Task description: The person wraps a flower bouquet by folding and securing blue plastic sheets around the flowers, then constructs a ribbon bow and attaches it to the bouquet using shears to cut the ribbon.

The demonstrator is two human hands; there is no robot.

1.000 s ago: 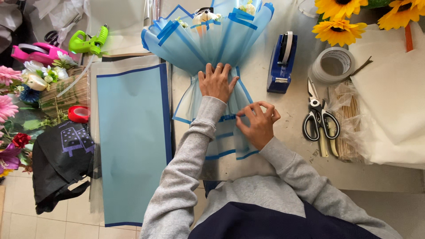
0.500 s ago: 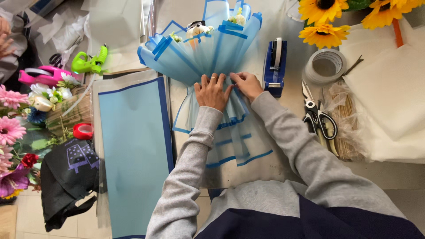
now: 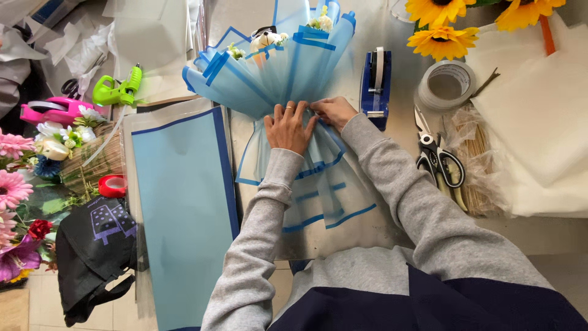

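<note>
Left hand: the left hand (image 3: 289, 127) lies palm down, fingers spread flat, pressing on the gathered waist of the bouquet wrapped in translucent light-blue paper with dark-blue borders (image 3: 275, 79). A ring shows on one finger. Not closed around anything; a flat press only.

Right hand: the right hand (image 3: 332, 111) sits just beside the left, touching the same waist of the wrap from the right. Fingers curled and pinching at the paper folds; exactly what lies between the fingertips is hidden.

Bouquet position: lying on the grey metal worktable (image 3: 392, 214), centre of view, head pointing away from the person, skirt of the wrap fanned out toward the person. Small white flowers and a small white toy figure (image 3: 264, 38) show at the open top.

Left of bouquet: a flat stack of light-blue wrapping sheets with dark-blue edge (image 3: 180, 208), just beside the wrap's skirt.

Right of bouquet: a dark-blue desktop tape dispenser (image 3: 375, 86), near the right hand. Further right a clear tape roll (image 3: 446, 83), then black-handled scissors (image 3: 438, 159) resting by a cellophane-wrapped bundle of sticks (image 3: 474, 165).

Far right: large sheets of white paper (image 3: 539, 135); yellow sunflowers (image 3: 444, 37) at the top edge.

Far left: a green hot-glue gun (image 3: 117, 91), a pink tape dispenser (image 3: 46, 111), a small red tape roll (image 3: 113, 185), a black fabric bag with a purple print (image 3: 92, 257), pink gerbera flowers (image 3: 12, 178).

Sleeves: both arms in grey sweatshirt sleeves.
</note>
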